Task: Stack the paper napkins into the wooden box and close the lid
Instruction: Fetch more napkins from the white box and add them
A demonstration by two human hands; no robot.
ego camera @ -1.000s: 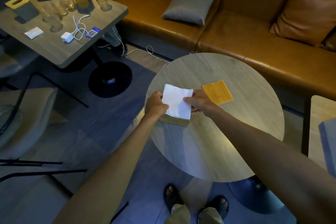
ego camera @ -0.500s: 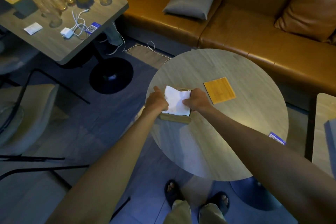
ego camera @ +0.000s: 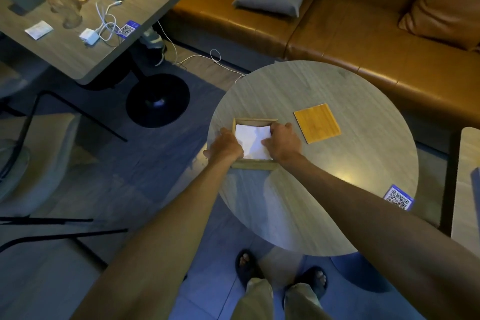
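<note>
An open wooden box (ego camera: 253, 164) sits at the left side of the round table (ego camera: 311, 189). White paper napkins (ego camera: 253, 139) lie inside it, slightly crumpled on top. My left hand (ego camera: 226, 147) holds the napkins' left edge with its fingers tucked down at the box's left wall. At the right edge, my right hand (ego camera: 283, 141) grips the napkins with curled fingers, thumb on the paper. The flat wooden lid (ego camera: 317, 126) lies on the table just right of the box, apart from both hands.
A QR-code card (ego camera: 398, 197) lies near the table's right edge. A brown sofa (ego camera: 363, 41) with cushions runs behind. A second table (ego camera: 78, 41) at the upper left carries glasses, a cable and a tissue box. Chairs stand to the left; my feet are below.
Both hands have lowered the napkins from above the box down into it, so the paper now sits inside the walls. The lid has not moved.
</note>
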